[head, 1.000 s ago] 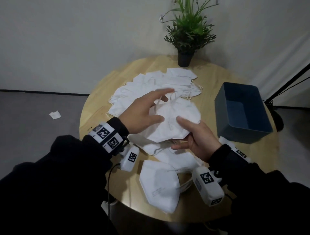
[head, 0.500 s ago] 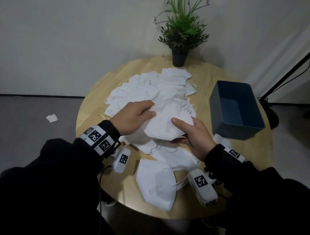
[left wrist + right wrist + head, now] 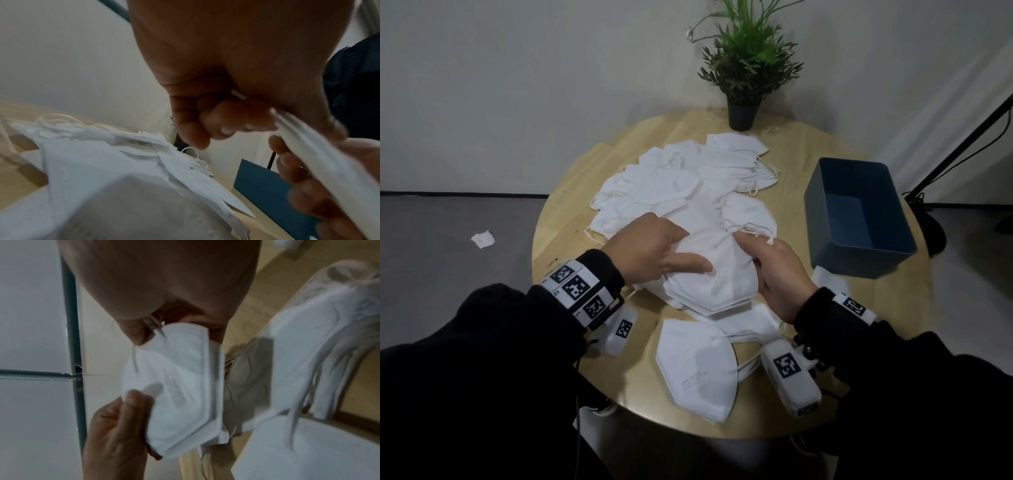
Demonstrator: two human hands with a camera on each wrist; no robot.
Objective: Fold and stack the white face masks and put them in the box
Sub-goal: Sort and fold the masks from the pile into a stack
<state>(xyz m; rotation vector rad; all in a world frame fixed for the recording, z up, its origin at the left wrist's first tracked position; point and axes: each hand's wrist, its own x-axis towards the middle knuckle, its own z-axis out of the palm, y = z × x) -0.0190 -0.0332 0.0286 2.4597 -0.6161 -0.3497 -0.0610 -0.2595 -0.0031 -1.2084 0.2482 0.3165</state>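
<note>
The left hand covers the left part of the folded mask stack, and the right hand hides its right edge, so the number of masks cannot be told. In the left wrist view the stack's near end is blurred. The printed text on the top mask is too small to read. Beyond the hands, the potted plant is cut off by the top edge.

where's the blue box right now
In the head view the blue box sits on the right side of the round table, just beyond the right hand, with nothing visible inside it.
</note>
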